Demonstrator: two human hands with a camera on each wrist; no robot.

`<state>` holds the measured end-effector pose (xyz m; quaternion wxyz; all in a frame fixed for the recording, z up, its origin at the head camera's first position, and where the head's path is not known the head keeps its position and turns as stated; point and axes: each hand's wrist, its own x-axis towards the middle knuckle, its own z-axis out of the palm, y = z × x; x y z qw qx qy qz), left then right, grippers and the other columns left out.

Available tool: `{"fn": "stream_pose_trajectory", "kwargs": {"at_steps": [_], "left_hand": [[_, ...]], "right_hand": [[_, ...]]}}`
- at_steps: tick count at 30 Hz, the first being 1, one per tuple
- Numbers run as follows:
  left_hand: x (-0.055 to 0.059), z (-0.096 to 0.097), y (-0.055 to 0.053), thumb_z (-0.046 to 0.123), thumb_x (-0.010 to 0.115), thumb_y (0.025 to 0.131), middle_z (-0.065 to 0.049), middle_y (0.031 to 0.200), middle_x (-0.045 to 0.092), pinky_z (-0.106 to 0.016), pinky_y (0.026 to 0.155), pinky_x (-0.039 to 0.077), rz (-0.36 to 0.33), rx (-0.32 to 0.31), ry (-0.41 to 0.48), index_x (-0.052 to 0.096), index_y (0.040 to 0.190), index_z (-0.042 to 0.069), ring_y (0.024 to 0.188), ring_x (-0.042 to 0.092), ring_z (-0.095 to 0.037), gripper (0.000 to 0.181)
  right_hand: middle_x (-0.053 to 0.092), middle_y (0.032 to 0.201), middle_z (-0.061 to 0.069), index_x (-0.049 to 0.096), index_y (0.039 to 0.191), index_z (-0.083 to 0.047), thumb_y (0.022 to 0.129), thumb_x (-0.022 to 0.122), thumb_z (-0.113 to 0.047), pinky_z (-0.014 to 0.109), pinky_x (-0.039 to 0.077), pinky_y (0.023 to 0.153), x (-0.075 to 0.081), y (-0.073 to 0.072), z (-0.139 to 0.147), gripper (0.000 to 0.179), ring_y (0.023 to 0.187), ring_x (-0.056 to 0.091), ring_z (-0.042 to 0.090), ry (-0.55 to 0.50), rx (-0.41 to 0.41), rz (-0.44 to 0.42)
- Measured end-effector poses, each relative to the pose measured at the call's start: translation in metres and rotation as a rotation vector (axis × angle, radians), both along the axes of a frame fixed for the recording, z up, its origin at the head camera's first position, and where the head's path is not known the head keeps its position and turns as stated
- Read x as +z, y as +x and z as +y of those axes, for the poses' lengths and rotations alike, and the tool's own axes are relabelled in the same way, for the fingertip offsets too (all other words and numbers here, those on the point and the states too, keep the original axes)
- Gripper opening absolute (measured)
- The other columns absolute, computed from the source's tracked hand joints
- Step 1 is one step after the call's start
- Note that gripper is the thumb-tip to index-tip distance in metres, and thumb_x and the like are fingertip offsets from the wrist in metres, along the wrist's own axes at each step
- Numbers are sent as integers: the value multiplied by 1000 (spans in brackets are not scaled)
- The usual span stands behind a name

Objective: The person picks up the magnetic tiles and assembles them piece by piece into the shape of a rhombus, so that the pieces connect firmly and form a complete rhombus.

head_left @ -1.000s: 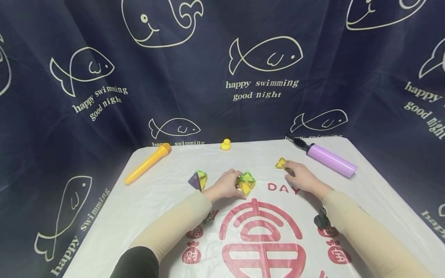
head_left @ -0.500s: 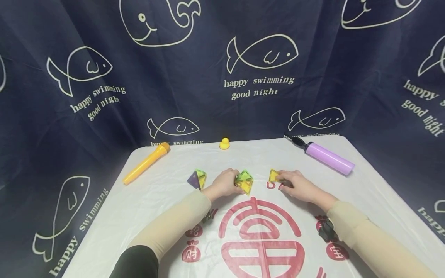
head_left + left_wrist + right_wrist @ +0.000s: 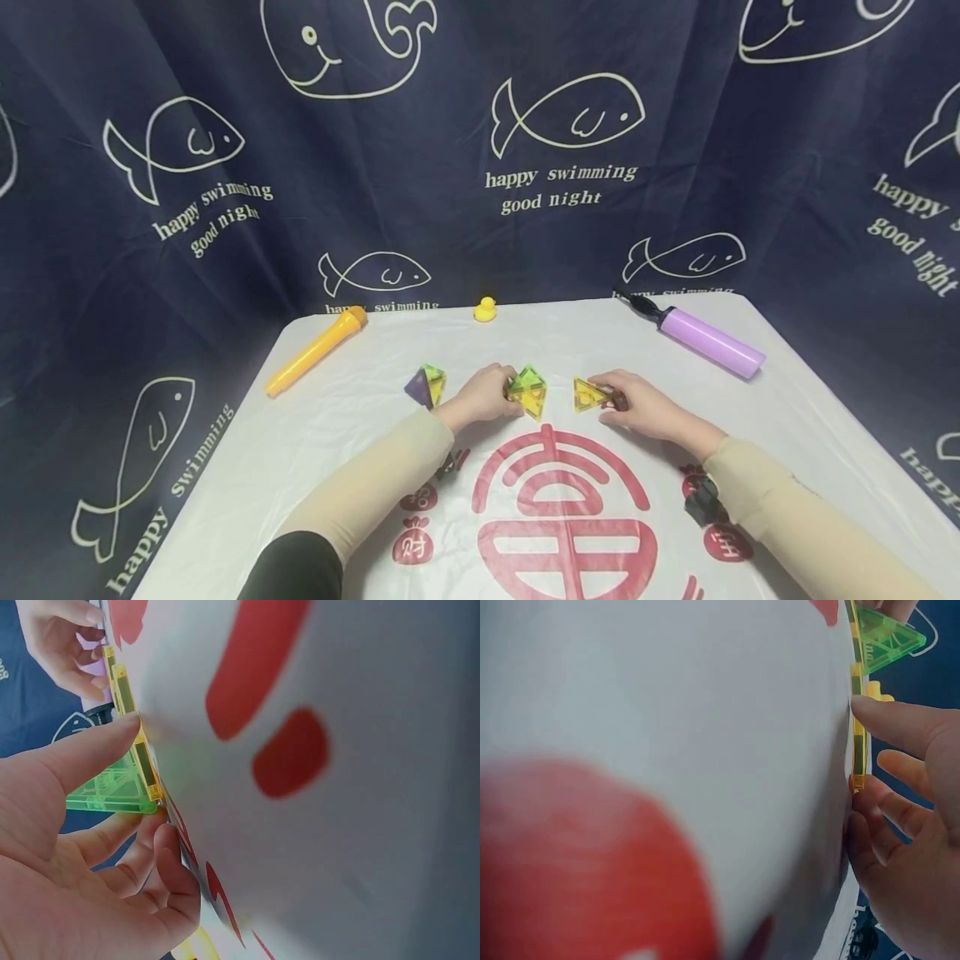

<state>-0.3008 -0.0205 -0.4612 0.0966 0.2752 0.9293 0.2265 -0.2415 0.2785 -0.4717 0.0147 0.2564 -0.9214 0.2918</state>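
Note:
In the head view, my left hand (image 3: pixel 486 396) grips a joined pair of translucent triangular magnetic tiles (image 3: pixel 529 382), one green and one yellow. The left wrist view shows the green tile (image 3: pixel 112 796) standing up from the yellow one, which lies flat on the table beneath my thumb. To the right, my right hand (image 3: pixel 648 407) pinches a single yellow triangular magnetic tile (image 3: pixel 587 395) between thumb and fingers, low against the tabletop. A small gap separates it from the left hand's pair in the head view. Another tile cluster (image 3: pixel 427 387), purple, green and yellow, sits left of my left hand.
An orange toy microphone (image 3: pixel 318 352) lies at the back left, and a yellow rubber duck (image 3: pixel 485 309) stands at the far edge. A purple hand pump (image 3: pixel 711 342) lies back right. The white tablecloth (image 3: pixel 360 467) bears red print; a dark blue curtain (image 3: pixel 420 183) hangs behind.
My right hand has brought the yellow tile left and nearer to me, close to the green and yellow pair, and turned it. My left hand keeps its hold almost in place.

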Motion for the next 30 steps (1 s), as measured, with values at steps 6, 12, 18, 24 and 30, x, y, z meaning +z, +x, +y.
{"fn": "stream_pose_trajectory", "kwargs": {"at_steps": [6, 12, 18, 24, 30], "left_hand": [[-2, -2, -3, 18, 88, 79, -5, 99, 60, -33, 87, 52, -30, -18, 23, 63, 128, 1, 90, 58, -18, 58], [-3, -3, -3, 17, 88, 78, -5, 100, 60, -34, 88, 52, -43, -10, 20, 63, 130, 2, 92, 58, -19, 59], [-1, -2, -4, 17, 88, 78, -5, 100, 60, -34, 88, 52, -46, -8, 33, 63, 130, 2, 91, 58, -19, 59], [3, -2, -2, 16, 88, 77, -6, 101, 60, -35, 89, 52, -56, -7, 45, 63, 129, 1, 92, 58, -20, 59], [2, -1, 0, 16, 88, 78, -5, 101, 59, -35, 89, 52, -68, 7, 35, 63, 129, 2, 92, 58, -20, 59]], "right_hand": [[52, 106, 13, 49, 145, 5, 83, 82, -7, 32, 47, 71, 6, -21, 5, 71, 82, 49, 20, -11, 36, -181], [48, 107, 12, 43, 153, -5, 86, 80, -7, 34, 50, 61, 17, -39, 5, 76, 89, 47, 25, 33, 64, -411], [46, 106, 12, 47, 151, -9, 88, 78, -11, 35, 50, 55, 18, -45, 3, 71, 85, 49, 25, 61, 42, -462], [48, 105, 12, 51, 146, -9, 88, 79, -11, 32, 47, 55, 15, -45, 2, 64, 87, 48, 25, 36, 48, -408], [52, 100, 9, 55, 138, -5, 84, 83, -14, 33, 46, 64, 10, -42, 1, 62, 84, 48, 22, 18, 55, -314]]}}
